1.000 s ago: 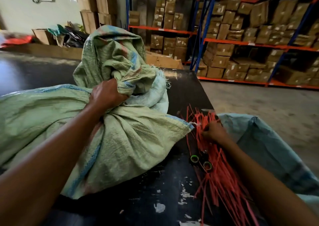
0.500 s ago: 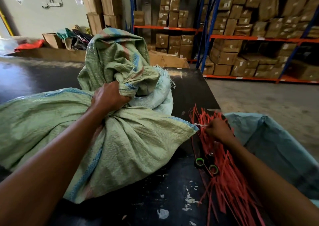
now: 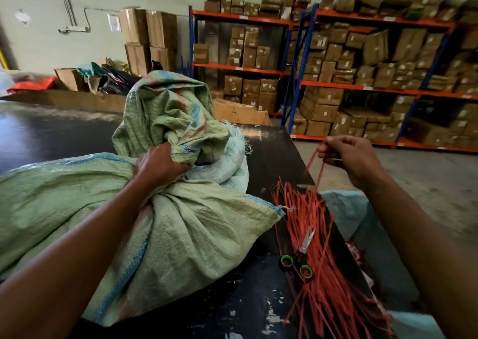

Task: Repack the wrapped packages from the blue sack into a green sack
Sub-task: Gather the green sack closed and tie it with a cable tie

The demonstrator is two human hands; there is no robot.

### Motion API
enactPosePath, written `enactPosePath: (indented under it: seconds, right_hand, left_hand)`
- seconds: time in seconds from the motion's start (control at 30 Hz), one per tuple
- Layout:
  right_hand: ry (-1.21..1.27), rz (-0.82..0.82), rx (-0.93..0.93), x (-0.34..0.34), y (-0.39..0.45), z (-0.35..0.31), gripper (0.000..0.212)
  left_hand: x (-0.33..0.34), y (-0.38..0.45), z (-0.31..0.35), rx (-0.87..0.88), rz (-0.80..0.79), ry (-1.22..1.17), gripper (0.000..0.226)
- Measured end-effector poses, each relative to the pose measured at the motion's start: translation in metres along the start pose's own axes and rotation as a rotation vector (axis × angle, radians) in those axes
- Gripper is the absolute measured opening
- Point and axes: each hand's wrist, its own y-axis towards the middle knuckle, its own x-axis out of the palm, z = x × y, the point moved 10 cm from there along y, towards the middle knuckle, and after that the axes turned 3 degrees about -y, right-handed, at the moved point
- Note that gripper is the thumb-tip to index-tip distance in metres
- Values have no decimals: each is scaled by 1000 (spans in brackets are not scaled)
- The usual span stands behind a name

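A full green woven sack lies on the black table, its mouth bunched together and standing up. My left hand grips that gathered neck. My right hand is raised above the table's right edge and pinches one red strap lifted out of the bundle of red straps. The blue sack hangs open beside the table at the right, below my right arm. No wrapped packages are visible.
Scissors with green-ringed handles lie on the red straps. Blue and orange shelving full of cardboard boxes lines the far wall. Stacked cartons and a cardboard box stand behind the table.
My right hand has risen from the strap bundle, pulling one red strap up with it. My left hand keeps its grip on the sack neck. The view has tilted upward.
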Motion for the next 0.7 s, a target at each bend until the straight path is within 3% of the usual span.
enactPosePath:
  seconds: [0.1,0.2,0.3,0.37,0.53,0.7]
  right_hand:
    - [176,90,-105,-8,-1,-52,15]
    - [231,155,-203,-5,-4,-97,15]
    - [77,119,-210,35,-8,-118,18]
    - [-119,30,-131,81,-11,-109,16]
    - [-452,-341,-29,233,-30,-79,18]
    - [-469,-197,-139,301,-28,-91,23]
  left_hand:
    - [0,4,-8,-60,-54,-99,55]
    - [-8,12,-21,-185,-87,-428,68]
    - [-20,11,-38,-419,-125,-914,91]
    - [-20,11,-39,-495,-240,-1189,89]
    - [-36,6,-35,-431,-354,-1331,57]
    - [-55,7,-31,-231,-411,-1325,48]
